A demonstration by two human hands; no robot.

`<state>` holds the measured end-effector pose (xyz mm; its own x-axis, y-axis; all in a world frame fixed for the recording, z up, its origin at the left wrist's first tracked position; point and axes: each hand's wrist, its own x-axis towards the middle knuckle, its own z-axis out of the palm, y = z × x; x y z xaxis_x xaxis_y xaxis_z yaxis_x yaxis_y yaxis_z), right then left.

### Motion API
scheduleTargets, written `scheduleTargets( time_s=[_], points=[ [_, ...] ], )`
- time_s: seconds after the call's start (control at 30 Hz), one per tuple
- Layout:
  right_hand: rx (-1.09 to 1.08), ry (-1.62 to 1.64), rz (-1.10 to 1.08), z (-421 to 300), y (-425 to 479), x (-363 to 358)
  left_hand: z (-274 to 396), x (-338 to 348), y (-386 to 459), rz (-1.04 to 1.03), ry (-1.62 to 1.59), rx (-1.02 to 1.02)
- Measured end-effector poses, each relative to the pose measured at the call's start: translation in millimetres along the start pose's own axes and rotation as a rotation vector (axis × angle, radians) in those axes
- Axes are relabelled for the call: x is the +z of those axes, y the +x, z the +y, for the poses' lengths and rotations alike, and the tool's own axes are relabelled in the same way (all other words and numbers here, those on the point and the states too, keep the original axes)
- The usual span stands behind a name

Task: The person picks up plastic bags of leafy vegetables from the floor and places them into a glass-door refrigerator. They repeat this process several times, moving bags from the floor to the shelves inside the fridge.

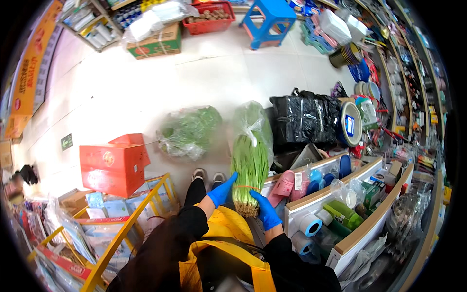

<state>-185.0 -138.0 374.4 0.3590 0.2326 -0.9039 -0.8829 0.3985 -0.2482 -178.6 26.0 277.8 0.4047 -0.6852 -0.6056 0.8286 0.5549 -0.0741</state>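
A long bunch of leafy green vegetables [250, 160] is in front of me, roots toward my body and an orange band round its lower stems. Its leafy upper end is inside a clear plastic bag [251, 113], gathered white at the middle. My left hand [222, 190], in a blue glove, lies against the left side of the stems. On the other side my right hand [268, 211], also blue-gloved, grips the bunch near the band, its fingers partly hidden behind it. Another clear bag of leafy greens [191, 131] rests on the floor to the left.
A red carton [109, 168] and a yellow-framed rack [127, 222] stand at left. At right are a black-wrapped bundle [306, 118], pink clogs [282, 184] and stocked shelves [328, 219]. Farther off are a blue plastic stool [271, 16] and a red basket [209, 27] of brown produce.
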Motion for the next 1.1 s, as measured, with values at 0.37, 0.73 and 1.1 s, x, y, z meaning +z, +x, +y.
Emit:
scheduleTargets(
  time_s=[0.37,0.73,1.1],
  points=[
    [-0.105,-0.557,-0.201,39.8,52.8,106.1,42.7,-35.8,-137.1,0.253,-0.190,0.557],
    [-0.465,-1.351,-0.274,99.4,240.4,160.9,89.1,-218.2,-187.9,0.433,-0.510,1.104],
    [-0.611,-2.574,-0.155,142.2,503.3,187.2,104.6,-327.8,-133.5,1.029,-0.229,1.083]
  ],
)
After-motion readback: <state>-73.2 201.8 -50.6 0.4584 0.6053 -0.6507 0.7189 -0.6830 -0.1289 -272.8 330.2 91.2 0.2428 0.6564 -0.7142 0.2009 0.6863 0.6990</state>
